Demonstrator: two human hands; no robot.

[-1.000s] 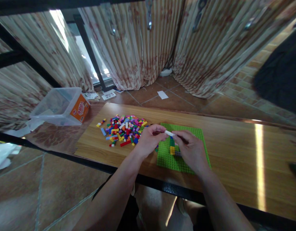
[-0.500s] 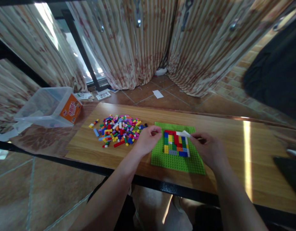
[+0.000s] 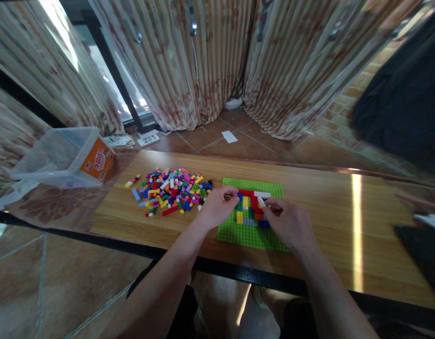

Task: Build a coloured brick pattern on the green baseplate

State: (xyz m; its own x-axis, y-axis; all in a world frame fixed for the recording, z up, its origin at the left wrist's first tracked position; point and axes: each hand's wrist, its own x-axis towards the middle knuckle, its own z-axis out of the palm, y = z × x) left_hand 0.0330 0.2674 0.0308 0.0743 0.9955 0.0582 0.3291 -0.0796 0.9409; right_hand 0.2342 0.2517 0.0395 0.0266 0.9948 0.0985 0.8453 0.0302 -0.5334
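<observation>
My right hand [image 3: 290, 221] pinches a small white brick [image 3: 261, 202] over the right part of a flat build of coloured bricks [image 3: 240, 217]. This build sits on a green studded baseplate [image 3: 251, 238], and my right fingers cover its right side. Another white brick [image 3: 262, 194] lies along the far edge beside red ones. My left hand [image 3: 217, 205] hovers at the baseplate's left edge, thumb and fingertips together. Anything between them is too small to make out. Left of that hand spreads a pile of loose mixed bricks [image 3: 173, 188].
Everything rests on a wooden tabletop [image 3: 319, 207]. A clear plastic bin [image 3: 58, 155] with an orange label stands beyond its left end. A dark flat object [image 3: 415, 249] lies at the right end. Striped curtains [image 3: 217, 61] hang behind.
My right hand has moved left and slightly nearer me with the white brick, in over the build. My left hand stays pinched, now closer to the build's left side.
</observation>
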